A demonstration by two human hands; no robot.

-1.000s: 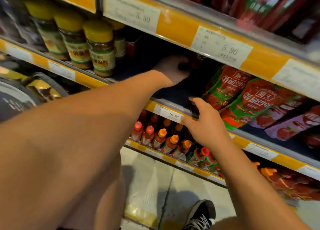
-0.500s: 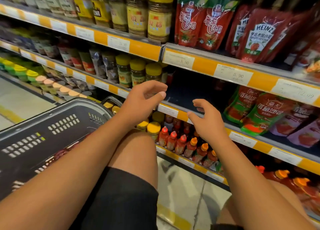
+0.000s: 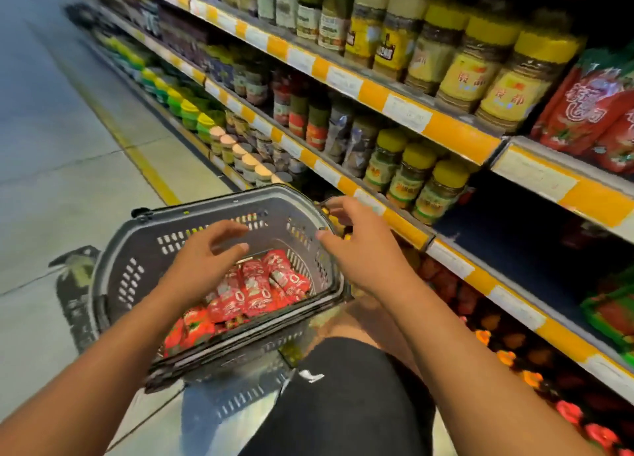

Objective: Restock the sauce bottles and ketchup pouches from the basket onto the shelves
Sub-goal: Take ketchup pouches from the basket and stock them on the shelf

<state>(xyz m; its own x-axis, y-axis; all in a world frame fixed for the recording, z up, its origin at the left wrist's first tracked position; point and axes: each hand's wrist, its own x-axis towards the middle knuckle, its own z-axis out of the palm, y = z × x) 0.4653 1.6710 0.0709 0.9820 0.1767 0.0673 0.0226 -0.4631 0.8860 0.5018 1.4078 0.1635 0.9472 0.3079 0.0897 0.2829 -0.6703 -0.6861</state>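
Our left hand [image 3: 202, 263] and right hand [image 3: 363, 250] hover empty with loosely spread fingers over the grey perforated plastic basket [image 3: 137, 250], where the red ketchup pouches [image 3: 254, 291] lie heaped toward its right wall. The slippery pouches could slide from a careless grab, or our right hand could catch the basket's right rim and tip it.

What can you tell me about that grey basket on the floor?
The basket is dark grey plastic with slotted walls, and it stands upright on the aisle floor beside the shelves. Red ketchup pouches lie piled in its bottom. The left hand and right hand hover open above it, touching nothing.
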